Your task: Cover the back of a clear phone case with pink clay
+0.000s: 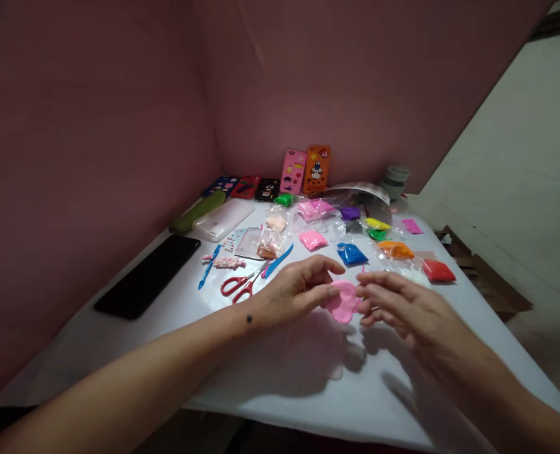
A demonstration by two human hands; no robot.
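Looking down from the head cam, I've got a flattened, rounded pink piece [343,304] up between my two hands, above the near-middle part of the white surface [379,407]. My left hand [301,287] is clamped on its left edge, thumb lying over the face of it and the index finger arched above. My right hand [415,310] is at the other edge, fingers stretched out and slightly apart; honestly can't tell if they're pinching it or just beside it.

Under the hands there's a clear sheet [315,356], pretty hard to make out. Just past my left wrist are the red-handled scissors [234,285], with a blue blade-shaped tool [280,260] beside them and a double-ended blue tool [208,272] further left, near a big flat black slab [148,277].

Beyond my hands it's all little bags: blue packet [352,253], pale pink packet [313,239], orange packet [396,250], and the red packet [438,270] over on the right. At the back, a pink phone case [293,171] and an orange phone case [318,169] stand tilted side by side.
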